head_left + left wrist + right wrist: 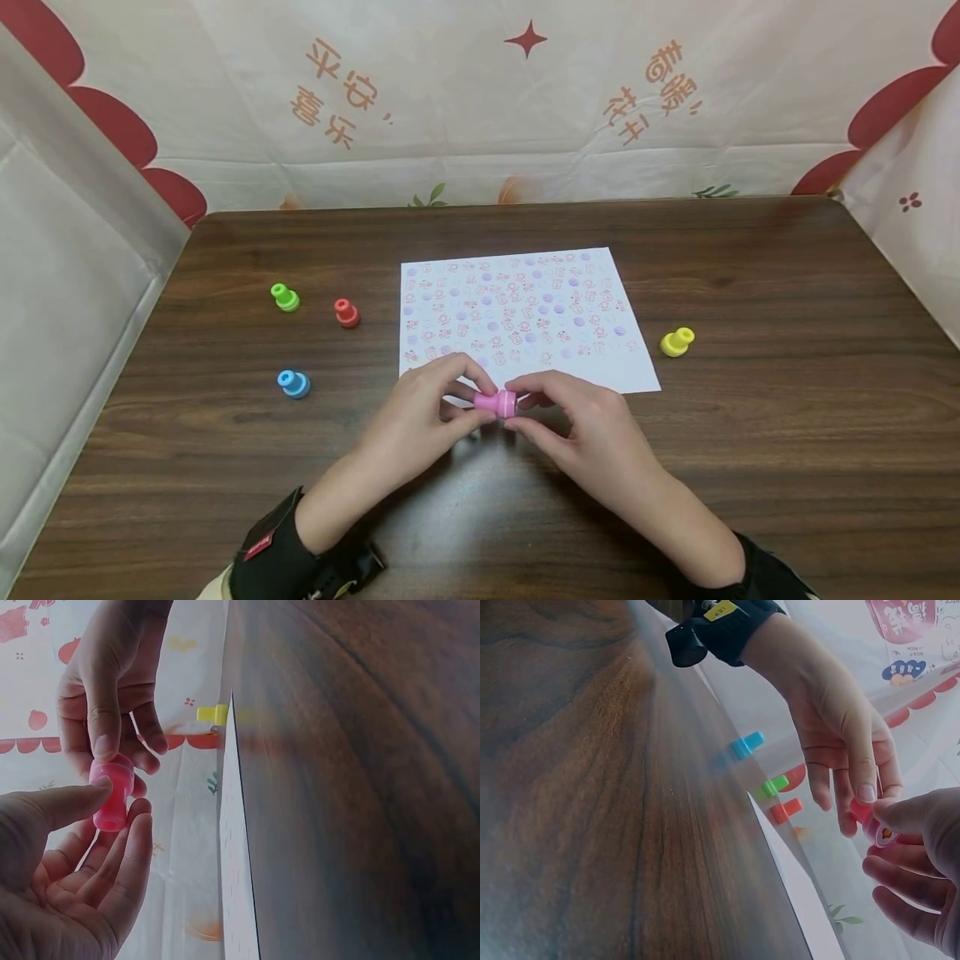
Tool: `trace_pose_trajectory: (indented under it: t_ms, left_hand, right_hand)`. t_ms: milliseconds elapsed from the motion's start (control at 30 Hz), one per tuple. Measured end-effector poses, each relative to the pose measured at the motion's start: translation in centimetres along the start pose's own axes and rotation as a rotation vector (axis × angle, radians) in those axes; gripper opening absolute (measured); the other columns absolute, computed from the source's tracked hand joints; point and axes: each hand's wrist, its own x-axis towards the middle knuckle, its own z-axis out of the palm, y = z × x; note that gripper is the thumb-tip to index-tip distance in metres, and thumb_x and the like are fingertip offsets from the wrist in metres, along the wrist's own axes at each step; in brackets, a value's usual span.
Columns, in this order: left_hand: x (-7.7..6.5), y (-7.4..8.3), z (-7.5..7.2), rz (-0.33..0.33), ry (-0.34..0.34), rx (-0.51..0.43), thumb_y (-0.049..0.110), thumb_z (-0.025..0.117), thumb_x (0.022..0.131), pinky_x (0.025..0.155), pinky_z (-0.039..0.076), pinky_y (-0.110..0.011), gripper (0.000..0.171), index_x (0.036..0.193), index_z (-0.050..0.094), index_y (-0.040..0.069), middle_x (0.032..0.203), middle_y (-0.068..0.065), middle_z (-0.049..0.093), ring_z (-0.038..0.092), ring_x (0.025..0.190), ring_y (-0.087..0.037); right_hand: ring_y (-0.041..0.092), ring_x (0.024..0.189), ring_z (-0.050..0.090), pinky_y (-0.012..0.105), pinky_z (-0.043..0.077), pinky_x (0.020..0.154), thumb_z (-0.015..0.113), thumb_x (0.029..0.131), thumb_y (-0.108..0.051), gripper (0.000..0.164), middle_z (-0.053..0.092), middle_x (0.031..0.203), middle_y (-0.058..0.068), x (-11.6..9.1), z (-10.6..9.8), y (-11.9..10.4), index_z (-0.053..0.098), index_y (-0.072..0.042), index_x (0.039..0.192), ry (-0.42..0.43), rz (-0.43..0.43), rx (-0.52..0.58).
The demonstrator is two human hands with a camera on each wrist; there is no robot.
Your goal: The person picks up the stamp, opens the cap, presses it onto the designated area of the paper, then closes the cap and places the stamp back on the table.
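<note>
A pink toy stamp (495,404) is held sideways between both hands, over the near edge of the printed paper. My left hand (423,412) pinches its narrow handle between thumb and fingers. The wider end is pinched by the thumb and fingers of my right hand (592,421). In the right wrist view the round end of the pink stamp (885,836) faces the camera and bears a small orange-red picture. White paper (637,379), covered with rows of small red and purple prints, lies flat beyond the hands.
To the left stand a green stamp (285,297), a red stamp (347,313) and a blue stamp (293,383). A yellow stamp (677,342) is right of the paper. The brown wooden table (787,350) meets a pale patterned cloth (465,100) at its back edge.
</note>
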Motion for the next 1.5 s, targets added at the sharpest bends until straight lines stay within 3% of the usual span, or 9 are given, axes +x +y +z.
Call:
trace_pose_trajectory:
  t_ms: [400, 667, 900, 1500]
  left_hand:
    - [-0.1, 0.3, 0.3, 0.013, -0.005, 0.049, 0.011, 0.078, 0.086, 0.069, 0.056, -0.018, 0.019, 0.097, 0.064, 0.017, 0.098, 0.004, 0.071, 0.07, 0.088, -0.01]
    - [-0.3, 0.2, 0.6, 0.047, -0.002, 0.063, 0.011, 0.079, 0.086, 0.074, 0.06, -0.025, 0.02, 0.097, 0.063, 0.016, 0.099, 0.003, 0.07, 0.069, 0.089, -0.01]
    - [-0.4, 0.2, 0.6, 0.066, 0.007, 0.071, 0.01, 0.078, 0.086, 0.075, 0.058, -0.02, 0.021, 0.1, 0.064, 0.016, 0.1, 0.003, 0.07, 0.07, 0.09, -0.009]
    - [-0.6, -0.4, -0.7, 0.032, 0.021, 0.054, 0.008, 0.076, 0.088, 0.079, 0.058, -0.019, 0.024, 0.11, 0.066, 0.012, 0.107, -0.001, 0.07, 0.071, 0.091, -0.01]
  right_hand:
    - [0.004, 0.089, 0.07, 0.027, 0.06, 0.079, 0.083, 0.081, -0.018, 0.033, 0.074, 0.101, -0.01, -0.2, 0.3, 0.1, 0.069, -0.016, 0.111, -0.026, -0.029, -0.017]
    - [0.005, 0.089, 0.07, 0.029, 0.061, 0.077, 0.083, 0.081, -0.022, 0.035, 0.074, 0.102, -0.007, -0.1, 0.5, -0.1, 0.068, -0.014, 0.112, -0.031, -0.028, -0.046]
    - [0.005, 0.087, 0.07, 0.026, 0.06, 0.076, 0.084, 0.08, -0.021, 0.036, 0.074, 0.102, -0.007, -0.1, 0.4, 0.0, 0.069, -0.013, 0.111, -0.015, -0.053, -0.045]
    - [0.002, 0.082, 0.063, 0.028, 0.06, 0.073, 0.086, 0.077, -0.018, 0.034, 0.071, 0.095, -0.01, -0.1, -0.8, 0.2, 0.07, -0.016, 0.107, 0.005, 0.004, -0.062]
